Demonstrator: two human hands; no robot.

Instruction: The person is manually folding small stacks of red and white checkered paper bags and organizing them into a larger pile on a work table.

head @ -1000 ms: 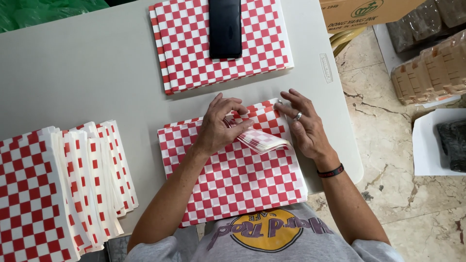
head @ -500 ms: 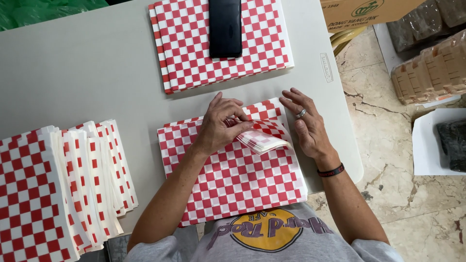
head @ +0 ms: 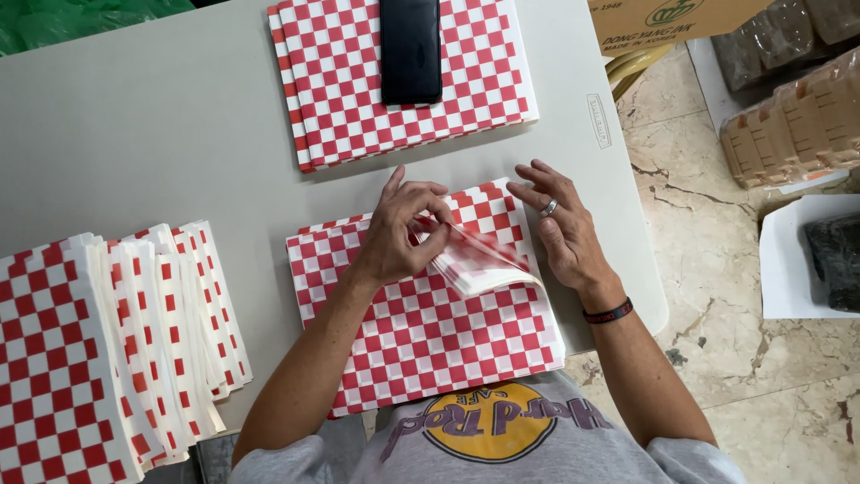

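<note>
At frame centre I watch the left hand [head: 399, 233] pinching up a corner of the red-and-white checkered paper stack [head: 421, 314]; the right hand [head: 560, 229] rests open, flat beside it. Best peel slowly, one sheet only.

Bright, even light fills the scene, soft and diffuse, with no single source in view. Shadows are faint: a thin dark line runs under the near edge of the far paper stack [head: 403, 90] on the grey table [head: 152, 143], and a soft shadow lies beneath the left hand [head: 403, 235] and the lifted sheet corner [head: 479, 264]. That corner is slightly blurred. The black phone [head: 410, 49] shows a dull sheen, no harsh glare. Focus is otherwise sharp; straight edges bow mildly toward the frame's corners.
</note>
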